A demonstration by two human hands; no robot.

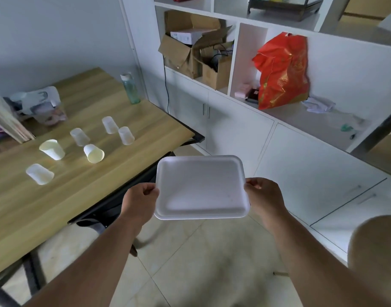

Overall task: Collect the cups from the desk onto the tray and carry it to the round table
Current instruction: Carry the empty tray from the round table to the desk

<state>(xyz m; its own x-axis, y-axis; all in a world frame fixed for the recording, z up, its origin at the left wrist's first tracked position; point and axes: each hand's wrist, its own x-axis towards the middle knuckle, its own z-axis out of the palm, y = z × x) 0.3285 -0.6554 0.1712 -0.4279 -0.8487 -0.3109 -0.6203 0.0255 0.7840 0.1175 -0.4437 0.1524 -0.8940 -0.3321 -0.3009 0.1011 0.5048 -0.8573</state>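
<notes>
Big white shelving unit (278, 134) runs along my right, with cardboard boxes (190, 52) stuffed in one cubby and a red plastic bag (283, 72) hanging out of the next. The wooden worktop (57, 207) is off to my left, not under the tray at all. I've got the white foam tray (201, 187) out in front of me over the tiled floor (201, 262), nothing in it, held level by its short ends. My left hand (139, 200) is clamped on the left edge and my right hand (265, 198) on the right edge, so both grips are closed on the tray. All six cups (51, 149) are on the worktop, well apart from the tray, scattered in a loose bunch: some look upside down and at least one lies on its side. Behind them there's a greenish bottle (130, 88) near the far corner and a crumpled plastic bag (39, 105) at the back left.
</notes>
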